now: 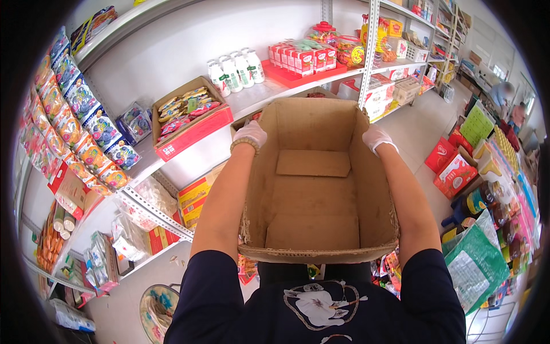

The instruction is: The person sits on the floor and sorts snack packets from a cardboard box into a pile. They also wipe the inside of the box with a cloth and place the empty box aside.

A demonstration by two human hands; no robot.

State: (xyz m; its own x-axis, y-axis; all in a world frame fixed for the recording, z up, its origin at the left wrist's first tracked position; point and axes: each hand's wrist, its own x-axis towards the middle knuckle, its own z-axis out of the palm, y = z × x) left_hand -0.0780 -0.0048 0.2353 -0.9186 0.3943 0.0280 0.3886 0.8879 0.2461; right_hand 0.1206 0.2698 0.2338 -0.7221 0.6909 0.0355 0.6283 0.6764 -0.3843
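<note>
Before my chest I hold an open-topped cardboard box (313, 193) with nothing inside. Its rim is torn and frayed in places. My left hand (250, 134), in a thin translucent glove with a beaded bracelet at the wrist, grips the far left part of the rim. On the opposite side my gloved right hand (378, 138) grips the far right part; its fingers are partly hidden behind the cardboard. Beyond the box runs a white metal shelf (258, 96). On it a carton of small snack packets (191, 118) stands to the left, beside shrink-wrapped white bottles (235, 73).
Red-and-white drink cartons (303, 58) sit in a red tray near candy jars (349, 49). Hanging snack packets (75, 116) cover the left shelf end. A patterned bin (157, 309) stands on the floor. Stacked goods (477, 206) line the right, with people (502, 96) farther back.
</note>
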